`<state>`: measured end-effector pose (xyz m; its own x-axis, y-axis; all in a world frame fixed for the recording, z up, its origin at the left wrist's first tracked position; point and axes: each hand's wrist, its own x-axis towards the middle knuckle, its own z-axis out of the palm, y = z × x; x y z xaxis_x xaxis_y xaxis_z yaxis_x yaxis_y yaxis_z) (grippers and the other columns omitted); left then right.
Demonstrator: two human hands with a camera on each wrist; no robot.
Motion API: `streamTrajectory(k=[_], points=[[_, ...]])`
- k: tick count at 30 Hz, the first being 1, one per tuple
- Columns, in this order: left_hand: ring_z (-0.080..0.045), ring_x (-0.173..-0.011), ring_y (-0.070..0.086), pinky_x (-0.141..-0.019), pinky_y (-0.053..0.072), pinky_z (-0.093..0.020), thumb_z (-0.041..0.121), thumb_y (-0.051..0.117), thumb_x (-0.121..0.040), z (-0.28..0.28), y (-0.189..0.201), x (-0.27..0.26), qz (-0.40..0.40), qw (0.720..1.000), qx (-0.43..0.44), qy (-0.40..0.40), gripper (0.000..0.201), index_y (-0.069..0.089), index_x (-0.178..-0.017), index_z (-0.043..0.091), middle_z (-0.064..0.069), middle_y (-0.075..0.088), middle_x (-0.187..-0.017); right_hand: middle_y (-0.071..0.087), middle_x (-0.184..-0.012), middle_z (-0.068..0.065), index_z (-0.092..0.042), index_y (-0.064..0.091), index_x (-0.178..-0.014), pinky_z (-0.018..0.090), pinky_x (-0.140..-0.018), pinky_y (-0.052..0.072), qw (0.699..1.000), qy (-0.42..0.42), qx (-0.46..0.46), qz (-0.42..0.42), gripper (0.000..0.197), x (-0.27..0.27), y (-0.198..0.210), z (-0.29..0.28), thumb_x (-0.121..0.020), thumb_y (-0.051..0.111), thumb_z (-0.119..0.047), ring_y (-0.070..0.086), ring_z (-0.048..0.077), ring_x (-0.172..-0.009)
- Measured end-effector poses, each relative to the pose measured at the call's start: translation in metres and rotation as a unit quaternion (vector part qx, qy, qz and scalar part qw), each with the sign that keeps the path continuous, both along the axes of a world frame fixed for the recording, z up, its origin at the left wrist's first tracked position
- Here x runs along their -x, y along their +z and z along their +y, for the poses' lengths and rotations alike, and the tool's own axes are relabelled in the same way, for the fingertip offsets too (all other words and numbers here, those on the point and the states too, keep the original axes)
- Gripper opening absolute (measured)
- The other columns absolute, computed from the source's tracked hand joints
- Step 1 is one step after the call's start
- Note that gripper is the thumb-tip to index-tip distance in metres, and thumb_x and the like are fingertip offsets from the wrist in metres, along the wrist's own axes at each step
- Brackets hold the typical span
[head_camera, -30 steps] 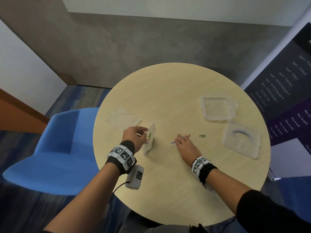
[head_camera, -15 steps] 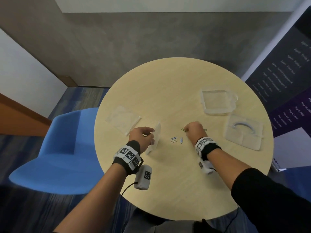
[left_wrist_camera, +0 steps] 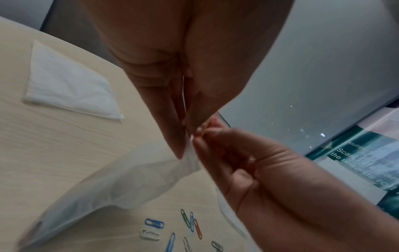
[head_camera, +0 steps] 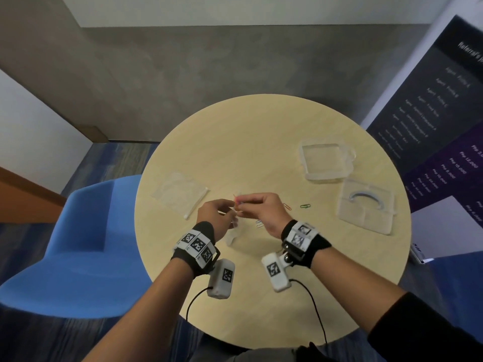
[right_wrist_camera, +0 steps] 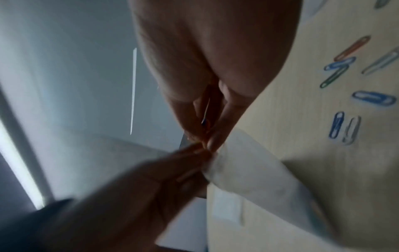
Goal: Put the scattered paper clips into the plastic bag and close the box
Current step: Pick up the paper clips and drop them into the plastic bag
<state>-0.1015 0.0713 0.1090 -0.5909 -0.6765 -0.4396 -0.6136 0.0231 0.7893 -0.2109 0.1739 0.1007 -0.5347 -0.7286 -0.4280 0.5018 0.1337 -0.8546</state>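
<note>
My left hand [head_camera: 226, 209] pinches the top edge of a small clear plastic bag [head_camera: 233, 237] that hangs down to the round table [head_camera: 261, 142]. My right hand [head_camera: 241, 201] pinches a paper clip [head_camera: 236, 203] at the bag's mouth, and the fingertips of both hands meet there. In the left wrist view the bag [left_wrist_camera: 129, 184] sags below my fingers. Several coloured clips [left_wrist_camera: 153, 223] lie loose on the table under the hands; an orange clip [head_camera: 287, 206] and a green clip [head_camera: 305, 205] lie further right. The clear box [head_camera: 326, 160] stands open with its lid [head_camera: 366, 205] beside it.
A second flat plastic bag [head_camera: 180, 194] lies on the table's left side. A blue chair [head_camera: 78, 244] stands against the table on the left. A dark printed banner [head_camera: 444, 126] rises at the right. More loose clips [right_wrist_camera: 373, 98] show in the right wrist view.
My right hand has left the table with a clip and moved left to the bag's mouth. My left hand has raised the bag a little and turned it toward the right hand.
</note>
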Motion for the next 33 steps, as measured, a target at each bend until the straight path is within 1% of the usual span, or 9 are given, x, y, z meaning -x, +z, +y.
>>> streamTrajectory(k=[5, 7, 11, 16, 18, 22, 25, 29, 33], points=[[-0.026, -0.078, 0.072, -0.074, 0.063, -0.034, 0.000, 0.061, -0.093, -0.003, 0.001, -0.001, 0.001, 1.000, 0.006, 0.009, 0.023, 0.072, -0.111, 0.008, -0.007, 0.070, -0.088, 0.076, -0.096, 0.007, -0.011, 0.077, -0.101, 0.017, -0.081, 0.055, 0.924, 0.070, -0.136, 0.349, 0.022, -0.010, -0.014, -0.001, -0.081, 0.070, -0.004, 0.072, 0.011, -0.085], [-0.024, -0.075, 0.073, -0.077, 0.063, -0.035, -0.002, 0.060, -0.093, -0.004, 0.000, -0.003, -0.001, 1.000, 0.005, 0.006, 0.024, 0.073, -0.110, 0.008, -0.005, 0.069, -0.088, 0.071, -0.110, 0.008, -0.017, 0.073, -0.111, 0.025, -0.090, 0.054, 0.872, 0.148, -0.210, 0.416, 0.031, -0.009, -0.017, -0.004, -0.085, 0.063, -0.004, 0.068, 0.017, -0.097], [-0.021, -0.071, 0.073, -0.081, 0.062, -0.038, -0.001, 0.059, -0.094, -0.004, -0.005, -0.005, -0.007, 1.000, 0.017, -0.008, 0.024, 0.073, -0.111, 0.008, -0.004, 0.070, -0.088, 0.064, -0.121, 0.010, -0.020, 0.074, -0.110, 0.033, -0.099, 0.050, 0.832, 0.225, -0.245, 0.444, 0.040, -0.003, -0.011, -0.005, -0.084, 0.056, 0.005, 0.063, 0.024, -0.109], [-0.021, -0.073, 0.074, -0.082, 0.062, -0.039, 0.001, 0.059, -0.094, -0.008, -0.008, -0.009, -0.005, 1.000, 0.015, 0.010, 0.024, 0.072, -0.113, 0.009, -0.010, 0.073, -0.096, 0.076, -0.099, 0.000, -0.015, 0.079, -0.095, 0.017, -0.079, 0.053, 0.878, 0.095, -0.150, 0.444, 0.023, 0.026, -0.008, 0.013, -0.085, 0.062, -0.003, 0.067, 0.002, -0.081], [-0.022, -0.073, 0.073, -0.082, 0.062, -0.039, -0.001, 0.058, -0.094, -0.011, -0.008, -0.012, 0.000, 1.000, 0.004, 0.024, 0.025, 0.072, -0.113, 0.008, -0.011, 0.072, -0.099, 0.068, -0.120, 0.007, -0.013, 0.071, -0.112, 0.029, -0.095, 0.049, 0.842, 0.020, -0.251, 0.477, 0.026, 0.051, -0.040, 0.026, -0.088, 0.059, -0.010, 0.063, 0.017, -0.106], [-0.021, -0.072, 0.071, -0.080, 0.062, -0.038, -0.002, 0.058, -0.093, -0.016, -0.007, -0.019, 0.002, 0.999, 0.000, 0.035, 0.026, 0.072, -0.113, 0.008, -0.006, 0.069, -0.095, 0.012, -0.159, 0.020, -0.011, 0.018, -0.152, 0.047, -0.118, 0.019, 0.777, 0.071, -0.513, 0.357, 0.064, 0.064, -0.095, 0.043, -0.099, 0.037, -0.041, 0.013, 0.037, -0.146], [-0.023, -0.075, 0.072, -0.080, 0.062, -0.039, -0.002, 0.060, -0.093, -0.018, -0.007, -0.023, 0.002, 0.999, -0.004, 0.037, 0.026, 0.073, -0.112, 0.009, -0.007, 0.070, -0.096, 0.007, -0.160, 0.019, -0.008, 0.013, -0.153, 0.046, -0.119, 0.016, 0.774, 0.088, -0.478, 0.405, 0.063, 0.047, -0.111, 0.031, -0.101, 0.034, -0.037, 0.008, 0.035, -0.148], [-0.025, -0.078, 0.072, -0.079, 0.063, -0.040, -0.001, 0.061, -0.092, -0.021, -0.007, -0.026, 0.005, 0.999, -0.003, 0.038, 0.025, 0.074, -0.110, 0.010, -0.011, 0.071, -0.098, 0.011, -0.160, 0.020, -0.009, 0.024, -0.151, 0.046, -0.119, 0.015, 0.717, 0.146, -0.471, 0.494, 0.057, 0.029, -0.116, 0.024, -0.101, 0.032, -0.035, 0.011, 0.036, -0.147], [-0.030, -0.088, 0.072, -0.078, 0.063, -0.038, -0.002, 0.062, -0.091, -0.024, -0.010, -0.027, 0.008, 0.999, -0.003, 0.035, 0.026, 0.074, -0.111, 0.011, -0.012, 0.070, -0.099, 0.007, -0.161, 0.016, -0.013, 0.024, -0.152, 0.043, -0.121, 0.010, 0.711, 0.236, -0.365, 0.553, 0.057, 0.010, -0.120, 0.033, -0.101, 0.031, -0.038, 0.007, 0.030, -0.149]])
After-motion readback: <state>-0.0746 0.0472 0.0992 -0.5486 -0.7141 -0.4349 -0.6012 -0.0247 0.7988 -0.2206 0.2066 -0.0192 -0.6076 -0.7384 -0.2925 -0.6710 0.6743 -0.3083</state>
